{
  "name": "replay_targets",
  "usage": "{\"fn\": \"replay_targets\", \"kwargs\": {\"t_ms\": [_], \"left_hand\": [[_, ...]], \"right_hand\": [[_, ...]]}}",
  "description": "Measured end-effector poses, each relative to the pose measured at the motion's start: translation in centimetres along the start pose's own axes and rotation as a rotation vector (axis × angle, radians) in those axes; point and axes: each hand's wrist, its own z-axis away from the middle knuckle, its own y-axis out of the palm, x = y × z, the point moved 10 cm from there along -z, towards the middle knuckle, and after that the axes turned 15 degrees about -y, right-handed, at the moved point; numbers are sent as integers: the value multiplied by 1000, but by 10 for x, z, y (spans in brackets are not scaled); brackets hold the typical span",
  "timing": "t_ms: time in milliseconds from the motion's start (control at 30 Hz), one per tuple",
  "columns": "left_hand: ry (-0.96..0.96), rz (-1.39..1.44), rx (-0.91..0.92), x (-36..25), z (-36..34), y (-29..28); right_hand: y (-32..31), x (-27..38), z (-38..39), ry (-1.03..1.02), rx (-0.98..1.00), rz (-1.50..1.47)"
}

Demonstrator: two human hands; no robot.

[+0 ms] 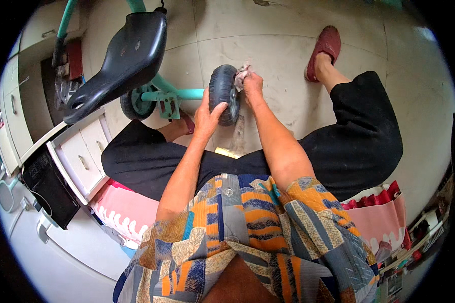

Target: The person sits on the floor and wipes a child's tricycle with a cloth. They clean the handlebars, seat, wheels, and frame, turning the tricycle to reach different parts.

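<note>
A small tricycle with a teal frame [191, 94] stands on the floor in front of me, its black saddle [131, 48] to the left. The near black wheel [221, 91] sits at the right end of the teal axle. My left hand [206, 117] grips the lower left side of this wheel, thumb laid across the tread. Against the wheel's right side, my right hand [253, 85] holds a crumpled pale pinkish cloth [242, 74], fingers closed around it. The other rear wheel [136, 104] shows partly beneath the saddle.
White cabinets [81, 154] line the left side. Under me is a seat with a pink cover [125, 204]. My foot in a red shoe [324, 53] rests on the tiled floor [288, 50] at the right. A shelf with assorted items [424, 237] stands at the lower right.
</note>
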Motion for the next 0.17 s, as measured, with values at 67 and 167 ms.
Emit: {"fn": "replay_targets", "kwargs": {"t_ms": [67,167], "left_hand": [[-23,34,28,2,-1,2],[10,56,29,-2,-1,2]], "right_hand": [[0,11,3,-165,54,356],[-1,5,7,-136,79,476]]}}
